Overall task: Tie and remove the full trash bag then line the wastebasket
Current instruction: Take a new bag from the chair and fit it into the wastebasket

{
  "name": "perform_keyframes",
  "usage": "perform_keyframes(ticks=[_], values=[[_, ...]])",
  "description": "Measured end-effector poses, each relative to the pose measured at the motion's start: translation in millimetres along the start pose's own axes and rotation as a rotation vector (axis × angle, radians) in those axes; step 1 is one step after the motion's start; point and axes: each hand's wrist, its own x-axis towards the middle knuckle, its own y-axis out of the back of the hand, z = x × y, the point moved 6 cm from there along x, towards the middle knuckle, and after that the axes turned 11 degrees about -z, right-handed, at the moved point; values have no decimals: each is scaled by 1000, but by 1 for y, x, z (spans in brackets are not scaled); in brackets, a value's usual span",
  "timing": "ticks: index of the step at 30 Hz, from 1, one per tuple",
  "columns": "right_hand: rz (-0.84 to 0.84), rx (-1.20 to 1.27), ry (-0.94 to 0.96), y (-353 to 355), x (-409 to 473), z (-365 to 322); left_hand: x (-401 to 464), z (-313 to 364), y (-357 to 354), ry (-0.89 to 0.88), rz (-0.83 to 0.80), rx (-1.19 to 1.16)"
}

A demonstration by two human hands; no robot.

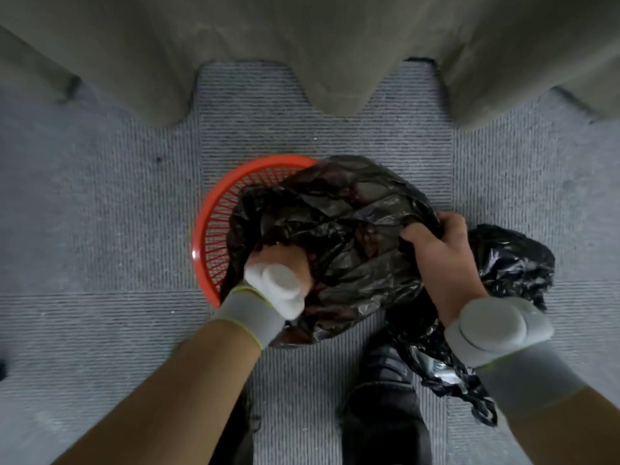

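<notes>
An orange slatted wastebasket (214, 209) stands on the carpet in front of me. A thin black liner bag (342, 229) is spread over its mouth and covers the right half of the rim. My left hand (285, 260) is pushed into the bag's opening, fingers hidden inside the plastic. My right hand (439, 256) grips the bag's edge at the basket's right side. A second, crumpled glossy black bag (510, 263) lies on the floor to the right, partly under my right forearm.
Grey carpet tiles (100, 229) surround the basket. Heavy beige curtain folds (302, 45) hang just behind it. My dark shoe (385, 380) stands near the basket's front edge.
</notes>
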Motion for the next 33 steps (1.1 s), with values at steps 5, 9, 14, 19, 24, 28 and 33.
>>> perform_keyframes(ticks=[5,9,14,19,24,28,33], values=[[169,-168,107,-8,-17,-33,-77,-4,46,-153,496,-91],[358,-460,400,-16,-35,-75,-86,-23,81,-137,769,-234],[110,-901,734,-69,-56,-87,-27,-38,60,-5,423,-555],[-75,-1120,538,-77,-42,-47,7,-55,41,30,165,-460],[34,-1125,479,-55,-33,-45,-5,-36,43,-81,-24,-58],[34,-1057,442,-49,-26,-49,-15,-31,45,-75,88,-51],[43,-1047,363,-39,-15,-45,-15,-23,64,-105,463,-305]])
